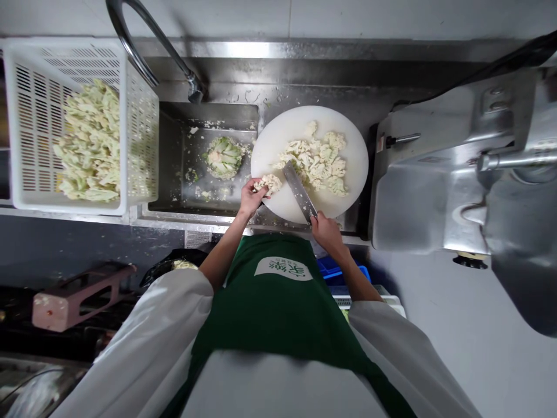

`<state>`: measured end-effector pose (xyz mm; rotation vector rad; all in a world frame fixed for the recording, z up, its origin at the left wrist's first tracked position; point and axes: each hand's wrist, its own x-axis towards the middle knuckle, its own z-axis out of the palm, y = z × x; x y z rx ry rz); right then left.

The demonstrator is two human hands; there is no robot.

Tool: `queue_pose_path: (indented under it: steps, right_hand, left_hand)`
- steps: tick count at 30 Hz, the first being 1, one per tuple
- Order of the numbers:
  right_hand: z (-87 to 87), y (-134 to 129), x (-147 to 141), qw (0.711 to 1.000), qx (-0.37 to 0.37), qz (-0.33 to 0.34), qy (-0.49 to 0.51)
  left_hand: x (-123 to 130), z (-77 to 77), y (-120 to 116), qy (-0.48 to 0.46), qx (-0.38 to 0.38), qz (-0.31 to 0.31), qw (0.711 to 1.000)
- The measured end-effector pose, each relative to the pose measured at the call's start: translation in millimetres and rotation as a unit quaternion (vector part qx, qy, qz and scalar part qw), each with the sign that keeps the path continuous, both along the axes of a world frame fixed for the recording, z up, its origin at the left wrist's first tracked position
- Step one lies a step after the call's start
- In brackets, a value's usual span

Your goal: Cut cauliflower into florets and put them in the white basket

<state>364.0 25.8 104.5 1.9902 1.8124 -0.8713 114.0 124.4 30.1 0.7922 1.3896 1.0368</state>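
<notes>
While the left hand (pixel 251 198) pinches a cauliflower piece (pixel 270 184), the right hand (pixel 326 231), angled inward, clasps a cleaver (pixel 300 191).

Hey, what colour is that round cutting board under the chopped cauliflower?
White; the cutting board shows best in the head view.

Pale wall (pixel 235 20) behind steel counter (pixel 300 96)
</notes>
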Motion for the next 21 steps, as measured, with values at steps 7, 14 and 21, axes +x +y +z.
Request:
queue_pose_path:
  steps: [7, 14, 21]
  right_hand:
    - [1.3, 1.6, -0.4, 1.0, 0.004, -0.002, 0.005]
    - [0.0, 1.2, 0.7, 1.0, 0.006, -0.006, 0.005]
    - [-3.1, 1.1, 1.3, 1.0, 0.004, -0.006, 0.005]
  left_hand:
    - [4.2, -7.8, -9.6, 0.011, -0.002, -0.024, 1.0]
    - [6.7, -4.5, -16.2, -0.014, -0.006, -0.037, 0.999]
    - [-0.9, -2.7, -8.0, -0.05, 0.008, -0.04, 0.998]
